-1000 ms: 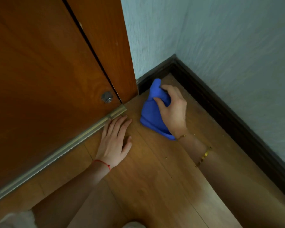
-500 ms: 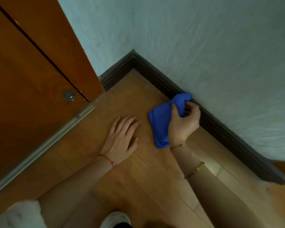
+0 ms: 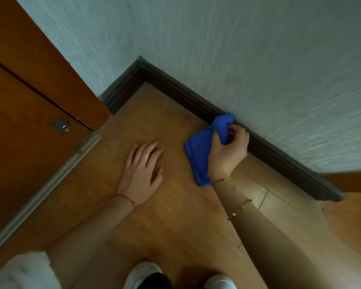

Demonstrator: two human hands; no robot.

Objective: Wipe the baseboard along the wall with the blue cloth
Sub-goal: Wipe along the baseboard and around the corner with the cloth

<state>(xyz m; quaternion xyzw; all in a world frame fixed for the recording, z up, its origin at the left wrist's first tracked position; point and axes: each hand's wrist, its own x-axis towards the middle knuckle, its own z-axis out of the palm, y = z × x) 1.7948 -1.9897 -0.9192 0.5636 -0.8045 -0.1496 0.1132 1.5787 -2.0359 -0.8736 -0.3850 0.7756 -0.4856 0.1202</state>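
The right hand (image 3: 227, 151) grips the blue cloth (image 3: 202, 151) with curled fingers and presses its bunched top end against the dark baseboard (image 3: 186, 94) at the foot of the pale textured wall (image 3: 258, 59), while the rest of the cloth hangs down to the wooden floor (image 3: 175, 215). The left hand (image 3: 142, 172) holds nothing and lies flat on the floor with straight fingers, near the metal threshold strip (image 3: 50, 184) of the brown door (image 3: 19, 122).

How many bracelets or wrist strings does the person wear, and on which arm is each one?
3. A red string on the left wrist; a thin gold bracelet on the right wrist; a gold chain bracelet farther up the right forearm. None seems hidden.
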